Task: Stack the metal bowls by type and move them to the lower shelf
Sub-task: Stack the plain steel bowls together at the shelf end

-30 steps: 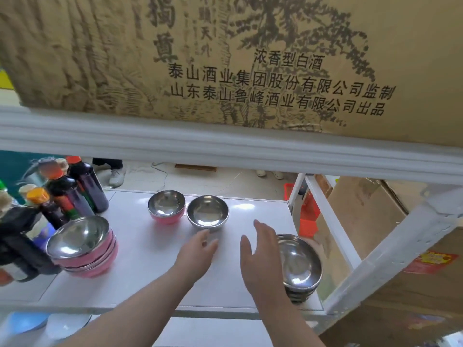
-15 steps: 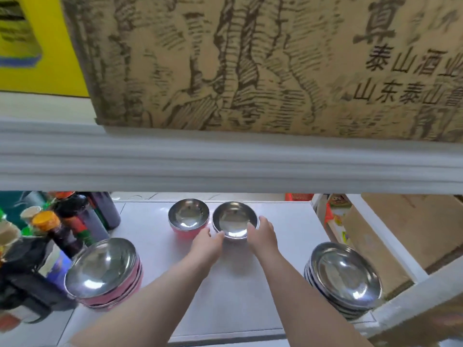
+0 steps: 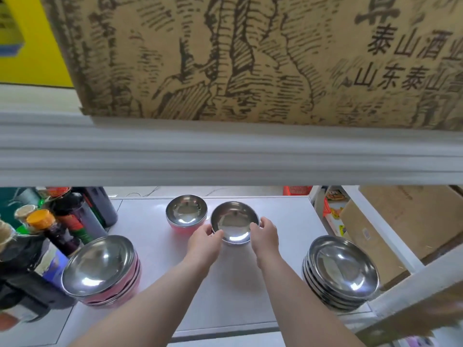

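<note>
A small plain steel bowl (image 3: 234, 221) sits mid-shelf, tilted slightly toward me, gripped from both sides: my left hand (image 3: 204, 237) on its left rim, my right hand (image 3: 265, 234) on its right rim. Just behind and left of it stands a small pink-sided bowl (image 3: 186, 212). At the front left is a stack of large pink-sided bowls (image 3: 100, 269). At the front right is a stack of large plain steel bowls (image 3: 342, 269). All rest on the white shelf (image 3: 235, 296).
Dark sauce bottles (image 3: 75, 219) and jars crowd the shelf's left end. The upper shelf's thick white edge (image 3: 225, 151) hangs close overhead, carrying a printed cardboard box (image 3: 250, 58). A white frame post (image 3: 375, 221) and cartons (image 3: 406, 221) lie to the right.
Both hands reached forward from the shelf's middle to the small steel bowl and closed on its rim. The bowl now sits a little nearer and tilted. The view has shifted left and closer.
</note>
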